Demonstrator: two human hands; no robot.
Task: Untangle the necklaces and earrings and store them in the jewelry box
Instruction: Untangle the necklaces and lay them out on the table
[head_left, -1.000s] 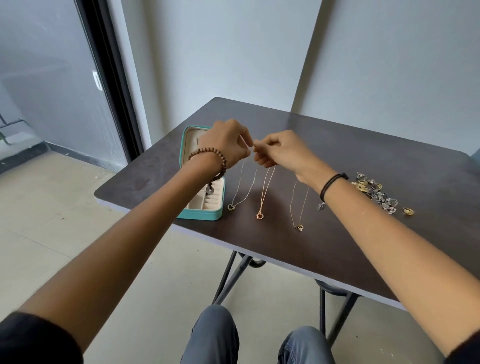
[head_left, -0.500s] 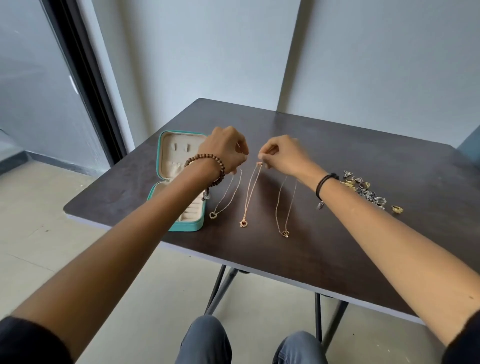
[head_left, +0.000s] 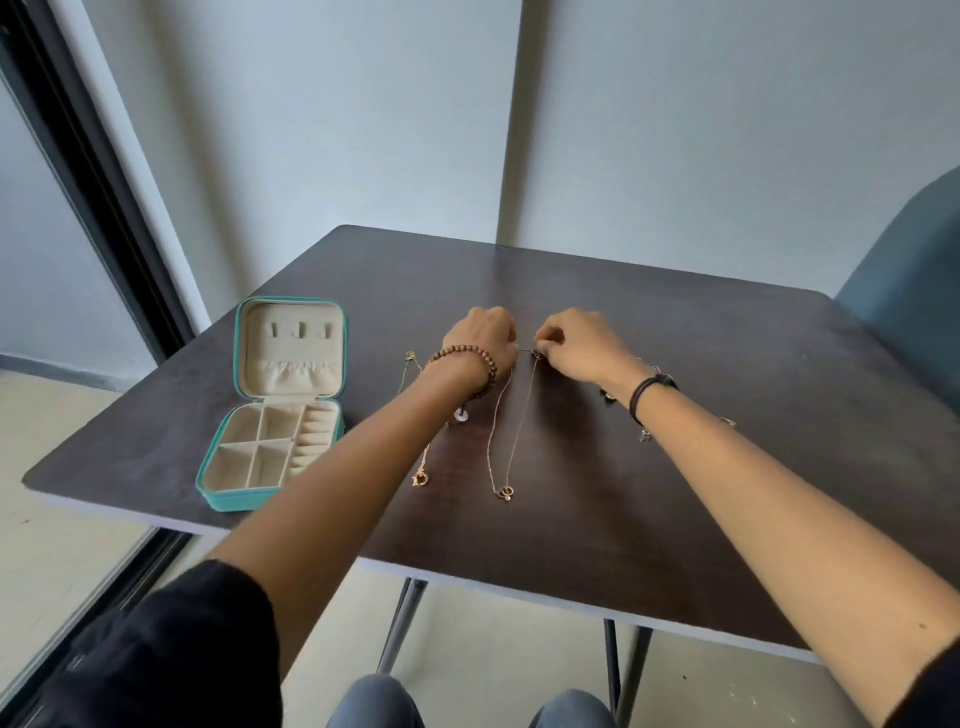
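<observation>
- Two pale wall panels (head_left: 363, 130) and a dark door frame (head_left: 93, 208) closed off the room behind. A beige floor (head_left: 62, 545) showed below, and a blue chair (head_left: 909, 291) stood at the table's far right corner.
- The dark wood-grain table (head_left: 727, 338) looked smooth and faintly glossy, so a fine chain dragged toward its near edge could have slid off.
- The teal jewelry box (head_left: 239, 500) lay open at the left with its lid back. Its cream compartments looked empty, so nothing seemed stored yet.
- The left hand (head_left: 480, 335) and right hand (head_left: 582, 343) met over mid-table with fingers curled. Each seemed to pinch the top of the gold necklace (head_left: 506, 491), though the left fingertips were hidden behind the knuckles.
- That necklace ran toward the person in two strands, with its pendant resting on the table. Pulling the ends apart too hard could have strained the thin links.
- A second necklace (head_left: 420, 479) lay just left, partly under the left forearm. That arm, or the charm dangling from the beaded bracelet (head_left: 470, 349), could have snagged it and tangled the two chains.
- A few earrings (head_left: 608, 395) peeked out beside the right wrist, mostly hidden, and a sweep of that arm could have scattered them.
</observation>
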